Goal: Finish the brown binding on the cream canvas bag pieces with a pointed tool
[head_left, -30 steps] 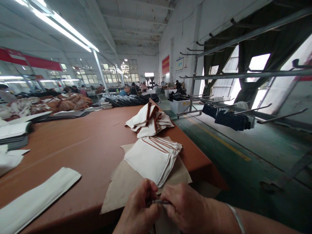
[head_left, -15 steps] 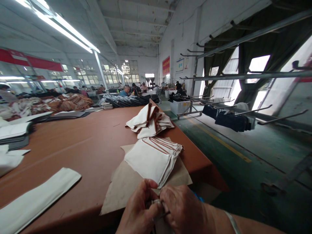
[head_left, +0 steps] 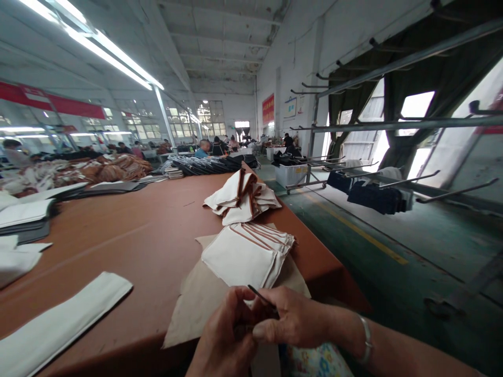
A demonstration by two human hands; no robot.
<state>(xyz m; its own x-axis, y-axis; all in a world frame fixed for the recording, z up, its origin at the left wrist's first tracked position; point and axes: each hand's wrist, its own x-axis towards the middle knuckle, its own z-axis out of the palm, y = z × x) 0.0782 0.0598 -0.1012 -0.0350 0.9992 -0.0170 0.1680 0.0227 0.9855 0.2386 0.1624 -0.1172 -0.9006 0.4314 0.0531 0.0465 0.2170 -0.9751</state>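
Observation:
My left hand (head_left: pixel 226 335) is at the table's front edge, its fingers pinched round something too hidden to name. Against it, my right hand (head_left: pixel 293 317) grips a thin dark tool (head_left: pixel 259 295) whose tip points up and left. A pale strip hangs below the fingers. Just beyond both hands lies a fanned stack of white fabric pieces (head_left: pixel 239 256) with brown edges, on brown paper (head_left: pixel 188 309). Behind that stack sits a crumpled pile of white and brown pieces (head_left: pixel 245 201).
The brown-covered table (head_left: pixel 157 230) holds a long white piece (head_left: pixel 66 324) at left and heaps of fabric (head_left: pixel 106 167) further back. Metal racks (head_left: pixel 377 124) stand at right, near a grey bin (head_left: pixel 291 175). Several people sit in the distance.
My right hand has turned and opened out from a fist-like grip, and the dark tool now points up above the fingers. My left hand has stayed nearly in place.

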